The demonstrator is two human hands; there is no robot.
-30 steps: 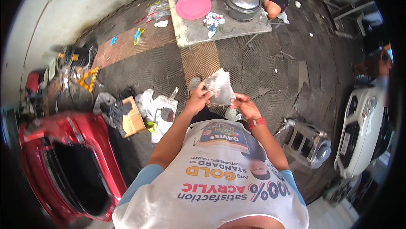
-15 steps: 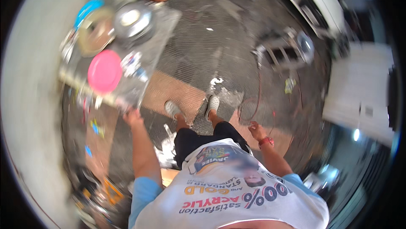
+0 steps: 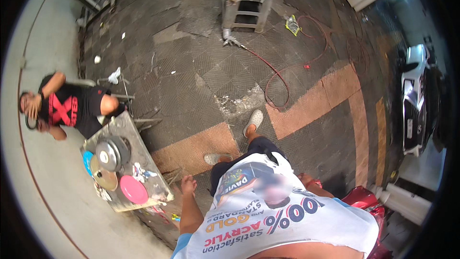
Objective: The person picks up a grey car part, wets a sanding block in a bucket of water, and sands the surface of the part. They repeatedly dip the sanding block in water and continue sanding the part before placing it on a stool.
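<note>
My left hand (image 3: 189, 184) hangs at my side, its fingers loosely curled and apart with nothing visible in them. It is just right of the near corner of a small table (image 3: 160, 189) and not touching it. On that table are a pink plate (image 3: 134, 189), a lidded metal pot (image 3: 109, 154), a tan lid or bowl (image 3: 104, 178), a blue dish (image 3: 87, 161) and crumpled packaging (image 3: 141, 172). My right hand (image 3: 305, 179) is low by my right hip, partly behind my shirt, so its fingers are hard to make out.
A person (image 3: 67, 106) sits beyond the table by the wall. Ahead stands a grey stool (image 3: 247, 7) with a bowl-like thing on top. A red hose (image 3: 275, 70) snakes over the floor. Shiny red bodywork (image 3: 359, 197) is close on my right, and a white car (image 3: 414, 101) stands farther off.
My view has swung to the right, and the table now appears lower. My left hand has come away from the table's edge. My right hand has drawn in against my hip. My feet have shifted.
</note>
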